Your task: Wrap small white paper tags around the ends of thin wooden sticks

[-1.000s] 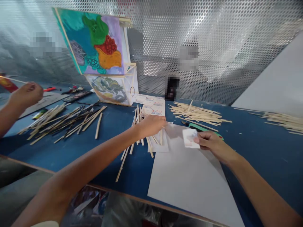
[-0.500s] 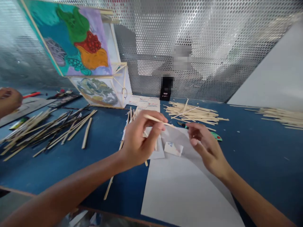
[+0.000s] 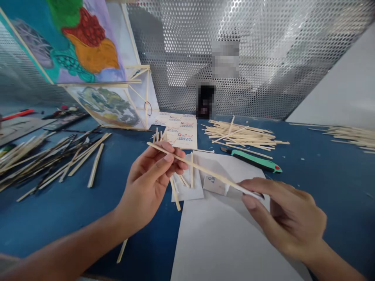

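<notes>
A thin wooden stick [image 3: 208,171] slants across the middle of the view, above white paper. Near its upper left end, my left hand [image 3: 154,175] pinches it between thumb and fingers. My right hand [image 3: 288,214] grips the lower right end, where the stick looks white and a small dark spot shows by the fingertips. Under the stick lies a torn piece of printed sandpaper [image 3: 215,185]. Beside that, short sticks [image 3: 191,171] rest on a small white card [image 3: 189,194]. A green utility knife [image 3: 253,159] lies beyond my right hand.
A large white sheet [image 3: 222,238] covers the blue table's [image 3: 52,218] front. Piles of sticks lie at back centre [image 3: 243,134], right [image 3: 351,136] and left [image 3: 55,164]. Printed sheets [image 3: 183,132], a black phone [image 3: 206,102] and a painted panel structure [image 3: 108,105] stand or lie behind.
My right hand has come to the stick's right end and closed on it. My left hand has moved slightly left and down, and the stick now shows at full length.
</notes>
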Motion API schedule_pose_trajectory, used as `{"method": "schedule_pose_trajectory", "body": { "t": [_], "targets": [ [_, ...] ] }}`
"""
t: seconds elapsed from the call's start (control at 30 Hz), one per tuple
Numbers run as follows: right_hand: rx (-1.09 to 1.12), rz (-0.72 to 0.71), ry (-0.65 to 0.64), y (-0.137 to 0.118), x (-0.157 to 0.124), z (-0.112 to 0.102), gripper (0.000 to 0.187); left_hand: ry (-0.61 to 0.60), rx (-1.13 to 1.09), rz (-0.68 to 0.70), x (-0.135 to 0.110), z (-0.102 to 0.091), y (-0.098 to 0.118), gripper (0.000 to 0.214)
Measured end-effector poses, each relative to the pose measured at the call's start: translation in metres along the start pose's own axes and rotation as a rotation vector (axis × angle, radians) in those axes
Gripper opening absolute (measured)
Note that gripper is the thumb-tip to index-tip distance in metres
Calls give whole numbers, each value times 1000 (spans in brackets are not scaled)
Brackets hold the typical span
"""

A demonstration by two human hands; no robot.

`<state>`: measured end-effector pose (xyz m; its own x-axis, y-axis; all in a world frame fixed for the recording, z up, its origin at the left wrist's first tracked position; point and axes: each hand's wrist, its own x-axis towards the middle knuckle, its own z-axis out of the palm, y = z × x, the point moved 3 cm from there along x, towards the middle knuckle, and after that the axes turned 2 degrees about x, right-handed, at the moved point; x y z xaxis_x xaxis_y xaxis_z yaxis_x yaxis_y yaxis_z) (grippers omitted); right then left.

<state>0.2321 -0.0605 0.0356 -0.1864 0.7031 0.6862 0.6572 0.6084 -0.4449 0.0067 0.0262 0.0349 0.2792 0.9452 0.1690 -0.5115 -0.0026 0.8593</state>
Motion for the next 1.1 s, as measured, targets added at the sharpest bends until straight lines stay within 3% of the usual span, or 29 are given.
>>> {"method": "schedule_pose_trajectory", "body": {
  "t": [0.37, 0.57, 0.77, 1.1],
  "targets": [
    [1, -74, -11, 1, 2, 3, 16, -50, 168, 252, -5, 3, 10, 8],
    [64, -73, -317, 6, 3, 9, 13, -79, 302, 285, -6, 2, 9, 7],
    [171, -30, -718, 0, -9, 19, 18, -189, 382, 135, -6, 7, 1, 12],
    [863, 403, -792, -2, -14, 37, 27, -169, 13, -196, 8, 2, -16, 18]
  ]
}}
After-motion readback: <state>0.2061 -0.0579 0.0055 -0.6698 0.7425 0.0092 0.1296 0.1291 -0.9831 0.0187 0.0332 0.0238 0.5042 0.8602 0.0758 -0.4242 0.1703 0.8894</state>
